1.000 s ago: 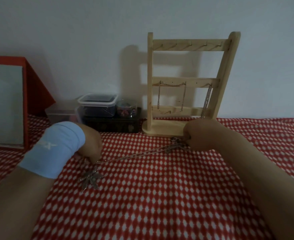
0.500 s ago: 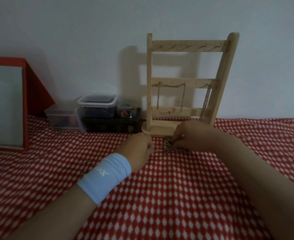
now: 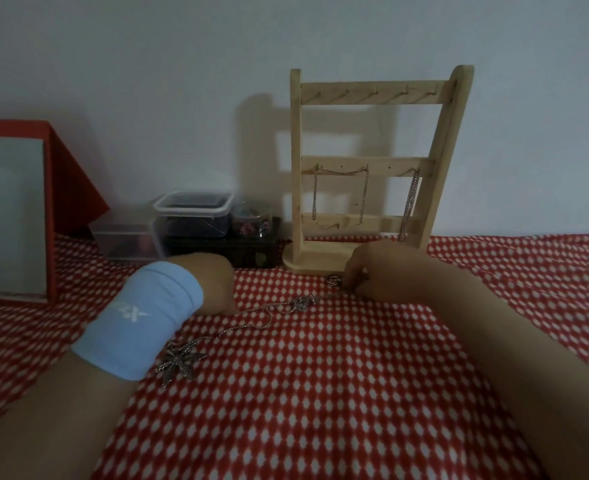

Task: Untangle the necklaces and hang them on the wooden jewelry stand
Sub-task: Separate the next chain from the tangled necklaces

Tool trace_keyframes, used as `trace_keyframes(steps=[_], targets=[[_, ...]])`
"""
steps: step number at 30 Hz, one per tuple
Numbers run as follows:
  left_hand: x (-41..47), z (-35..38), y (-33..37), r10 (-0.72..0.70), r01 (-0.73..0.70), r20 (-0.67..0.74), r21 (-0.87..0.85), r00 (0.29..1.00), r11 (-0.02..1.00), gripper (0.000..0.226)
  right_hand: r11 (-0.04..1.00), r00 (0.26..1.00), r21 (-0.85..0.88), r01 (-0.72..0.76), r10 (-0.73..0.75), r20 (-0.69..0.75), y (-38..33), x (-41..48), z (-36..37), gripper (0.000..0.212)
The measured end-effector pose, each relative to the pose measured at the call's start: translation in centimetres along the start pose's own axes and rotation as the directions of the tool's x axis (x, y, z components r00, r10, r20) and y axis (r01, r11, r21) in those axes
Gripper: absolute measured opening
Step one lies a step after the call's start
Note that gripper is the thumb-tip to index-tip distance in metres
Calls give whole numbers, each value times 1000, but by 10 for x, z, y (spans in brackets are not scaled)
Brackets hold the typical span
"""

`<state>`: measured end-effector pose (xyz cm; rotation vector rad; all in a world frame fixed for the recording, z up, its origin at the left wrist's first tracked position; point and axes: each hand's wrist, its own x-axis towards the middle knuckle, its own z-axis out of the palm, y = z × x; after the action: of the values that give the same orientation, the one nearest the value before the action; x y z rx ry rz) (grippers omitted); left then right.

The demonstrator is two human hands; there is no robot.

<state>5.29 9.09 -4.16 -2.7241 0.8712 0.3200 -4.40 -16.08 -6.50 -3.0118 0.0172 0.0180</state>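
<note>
While the right grip (image 3: pixel 369 270) pinches the far-right end of the tangled necklaces (image 3: pixel 301 302), just in front of the wooden jewelry stand (image 3: pixel 372 95), the left grip (image 3: pixel 213 284), above a blue wristband (image 3: pixel 140 320), curls down onto the chain's left stretch, its fingertips hidden. Between them the chain lies slack on the red-and-white cloth (image 3: pixel 320 393). Its leaf pendant (image 3: pixel 182 363) rests beside the wristband. Hung chains (image 3: pixel 365 195) dangle from the stand's middle bar.

Necklaces (image 3: pixel 268 315) before stand (image 3: pixel 372 161); boxes (image 3: pixel 196 220) left.
</note>
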Motion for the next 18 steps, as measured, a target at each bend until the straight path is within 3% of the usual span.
trace_keyframes(steps=[4,7,11,14,16,18], targets=[[2,11,30,168,-211,-172,-271,971,939,41,994,992,8,111,-110,-61,-15,0,9,34],[7,21,40,206,-294,-259,-370,944,881,26,982,984,58,179,-177,-33,-25,5,20,27],[11,27,40,229,-318,-244,-439,942,840,9,994,992,11,109,-108,-67,-26,7,23,14],[14,28,37,211,-321,-265,-500,941,804,10,983,992,169,77,-58,-116,-25,3,21,9],[17,27,33,173,-315,-269,-691,948,650,13,968,983,247,44,2,-184,-25,0,17,9],[18,23,29,175,-283,-233,-885,957,369,18,947,982,322,13,50,-185,-23,-1,14,10]])
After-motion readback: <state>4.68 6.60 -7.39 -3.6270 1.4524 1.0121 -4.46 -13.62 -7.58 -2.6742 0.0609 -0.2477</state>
